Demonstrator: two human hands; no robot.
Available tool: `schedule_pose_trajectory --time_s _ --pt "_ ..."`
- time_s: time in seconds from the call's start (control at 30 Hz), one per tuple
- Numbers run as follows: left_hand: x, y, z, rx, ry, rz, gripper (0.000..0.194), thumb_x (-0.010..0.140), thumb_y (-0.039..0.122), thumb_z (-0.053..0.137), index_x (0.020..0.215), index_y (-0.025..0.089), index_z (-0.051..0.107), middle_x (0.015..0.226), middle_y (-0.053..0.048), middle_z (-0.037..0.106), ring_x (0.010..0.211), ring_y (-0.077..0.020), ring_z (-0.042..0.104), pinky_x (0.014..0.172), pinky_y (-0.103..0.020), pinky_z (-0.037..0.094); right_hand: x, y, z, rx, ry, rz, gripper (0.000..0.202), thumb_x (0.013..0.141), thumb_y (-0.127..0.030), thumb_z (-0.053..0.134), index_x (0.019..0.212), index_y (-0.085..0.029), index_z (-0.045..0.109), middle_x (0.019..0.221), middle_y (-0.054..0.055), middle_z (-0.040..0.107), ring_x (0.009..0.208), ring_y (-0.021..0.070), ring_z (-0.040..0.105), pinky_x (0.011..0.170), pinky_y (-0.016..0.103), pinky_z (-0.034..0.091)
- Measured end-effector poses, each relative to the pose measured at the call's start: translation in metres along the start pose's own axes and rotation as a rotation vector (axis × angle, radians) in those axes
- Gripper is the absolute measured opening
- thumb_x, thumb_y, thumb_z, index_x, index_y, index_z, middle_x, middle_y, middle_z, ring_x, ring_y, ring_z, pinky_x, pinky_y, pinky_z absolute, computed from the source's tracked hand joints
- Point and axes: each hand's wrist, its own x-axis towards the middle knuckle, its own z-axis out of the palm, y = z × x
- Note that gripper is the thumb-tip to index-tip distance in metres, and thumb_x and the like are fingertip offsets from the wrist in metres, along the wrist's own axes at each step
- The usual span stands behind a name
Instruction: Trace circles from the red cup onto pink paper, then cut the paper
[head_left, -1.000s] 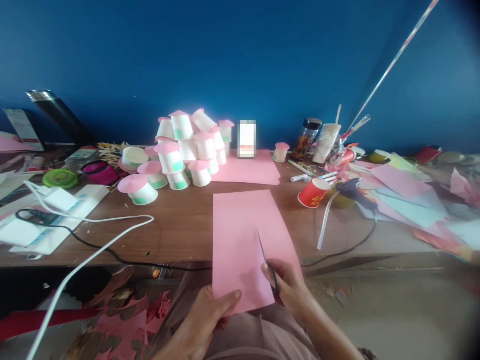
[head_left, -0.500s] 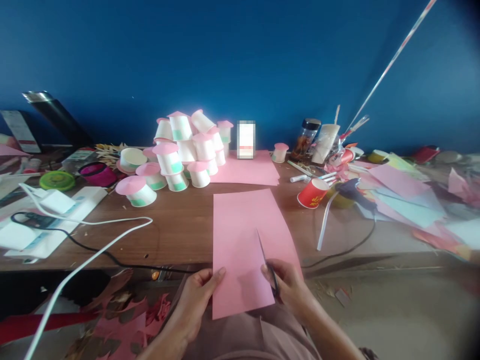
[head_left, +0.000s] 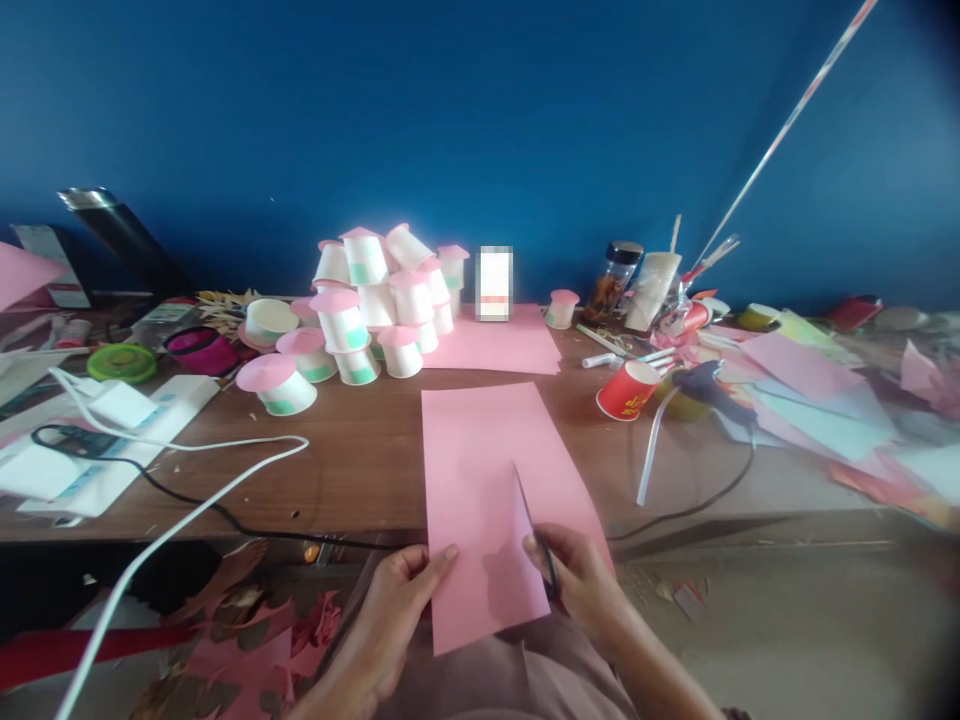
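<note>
A pink paper sheet (head_left: 480, 480) lies over the table's front edge, its near end hanging above my lap. My left hand (head_left: 412, 590) pinches its left edge, thumb on top and fingers underneath. At the right, my right hand (head_left: 574, 565) is closed round the black handle of the scissors (head_left: 527, 505). One blade shows on top of the sheet and points away from me; the other is hidden. The sheet is parted along the blade, from the near edge inward. More pink sheets (head_left: 495, 345) lie farther back on the table.
Paper cups with pink tops (head_left: 349, 325) are piled at the back left. A red cup (head_left: 628, 390) stands at the right, near loose papers (head_left: 817, 400). White and black cables (head_left: 217, 490) cross the left side. Pink scraps (head_left: 251, 650) lie below the table.
The pink sheet has turned slightly, its near left corner now lower and farther right. Both hands keep their hold. The whole view has shifted a little.
</note>
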Motion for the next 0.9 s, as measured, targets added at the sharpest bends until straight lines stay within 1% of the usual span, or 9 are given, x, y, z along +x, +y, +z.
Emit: schedule_pose_trajectory --time_s 0.13,0.27,0.37,0.5,0.57,0.67,0.77,0.9 --pt "0.000 0.001 0.000 0.007 0.006 -0.003 0.043 0.065 0.052 0.074 0.076 0.011 0.067 0.071 -0.005 0.068 0.061 -0.0136 0.055 0.058 -0.024 0.039 -0.002 -0.004 0.001 0.008 -0.006 -0.006 0.046 0.077 -0.058 0.063 0.075 -0.013 0.068 0.058 0.001 0.057 0.058 0.0128 0.048 0.050 0.021 0.034" --pt "0.001 0.002 0.000 0.007 0.000 0.006 0.043 0.065 0.052 0.074 0.077 0.011 0.067 0.071 -0.005 0.068 0.062 -0.0138 0.056 0.059 -0.024 0.039 -0.002 -0.008 0.003 0.025 0.009 0.002 0.049 0.075 -0.060 0.064 0.074 -0.012 0.068 0.062 0.002 0.061 0.055 0.0117 0.047 0.051 0.022 0.034" --pt "0.001 0.003 0.000 0.008 0.015 0.004 0.043 0.063 0.052 0.075 0.075 0.012 0.068 0.071 -0.005 0.068 0.061 -0.0140 0.056 0.059 -0.024 0.040 0.000 -0.006 0.003 0.029 0.012 0.001 0.049 0.074 -0.060 0.065 0.071 -0.012 0.068 0.061 0.003 0.061 0.055 0.0124 0.048 0.051 0.023 0.035" --pt "0.001 0.003 0.000 0.000 0.026 0.005 0.045 0.060 0.053 0.076 0.075 0.012 0.068 0.070 -0.004 0.068 0.062 -0.0136 0.056 0.059 -0.023 0.040 0.002 -0.002 0.002 0.009 0.019 -0.043 0.048 0.075 -0.059 0.064 0.072 -0.012 0.069 0.064 0.003 0.062 0.059 0.0137 0.049 0.054 0.024 0.036" --pt "0.002 0.004 0.001 -0.008 0.027 0.002 0.045 0.059 0.054 0.077 0.075 0.012 0.068 0.071 -0.004 0.068 0.063 -0.0138 0.057 0.060 -0.023 0.040 0.002 -0.002 0.003 0.010 0.022 -0.042 0.048 0.075 -0.060 0.064 0.072 -0.012 0.069 0.064 0.003 0.061 0.060 0.0143 0.050 0.055 0.024 0.036" --pt "0.002 0.008 0.002 -0.007 0.024 -0.001 0.048 0.062 0.058 0.073 0.078 0.013 0.068 0.070 -0.005 0.068 0.064 -0.0147 0.057 0.061 -0.024 0.041 0.001 -0.003 0.004 0.023 0.021 -0.026 0.049 0.072 -0.061 0.066 0.070 -0.013 0.068 0.063 0.002 0.060 0.060 0.0142 0.050 0.055 0.024 0.037" --pt "0.004 0.011 0.004 0.019 -0.004 0.007 0.051 0.067 0.061 0.068 0.082 0.012 0.069 0.069 -0.005 0.067 0.063 -0.0149 0.056 0.060 -0.025 0.040 0.001 -0.003 0.005 0.041 0.030 -0.010 0.050 0.071 -0.062 0.067 0.072 -0.012 0.069 0.062 0.003 0.061 0.060 0.0141 0.051 0.054 0.024 0.037" --pt "0.010 0.010 0.005 0.113 -0.017 0.051 0.052 0.066 0.060 0.069 0.076 0.009 0.068 0.067 -0.005 0.065 0.060 -0.0139 0.052 0.056 -0.023 0.035 0.002 0.000 0.004 0.087 0.002 -0.005 0.051 0.072 -0.063 0.066 0.078 -0.012 0.071 0.066 0.004 0.064 0.063 0.0156 0.055 0.057 0.024 0.041"
